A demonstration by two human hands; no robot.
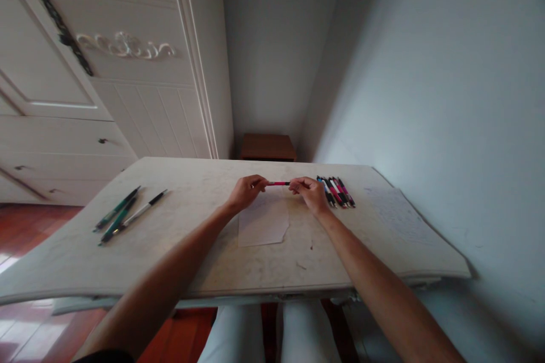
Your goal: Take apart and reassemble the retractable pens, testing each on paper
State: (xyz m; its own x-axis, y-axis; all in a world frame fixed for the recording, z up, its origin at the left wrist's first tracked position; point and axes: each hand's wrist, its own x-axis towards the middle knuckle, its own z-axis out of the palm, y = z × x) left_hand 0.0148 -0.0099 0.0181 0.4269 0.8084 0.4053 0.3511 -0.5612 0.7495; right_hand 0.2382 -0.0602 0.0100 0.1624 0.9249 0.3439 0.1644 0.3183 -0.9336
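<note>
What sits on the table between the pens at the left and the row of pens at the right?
In the head view, a paper scrap, with the left hand and right hand above it holding a red pen.

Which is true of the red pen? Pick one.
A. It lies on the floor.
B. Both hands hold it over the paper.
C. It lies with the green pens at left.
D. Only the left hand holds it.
B: the left hand and right hand each grip an end of the red pen, above the paper.

Both arms reach forward, left hand (246,191) and right hand (311,193) pinched, fingertips facing.
</note>
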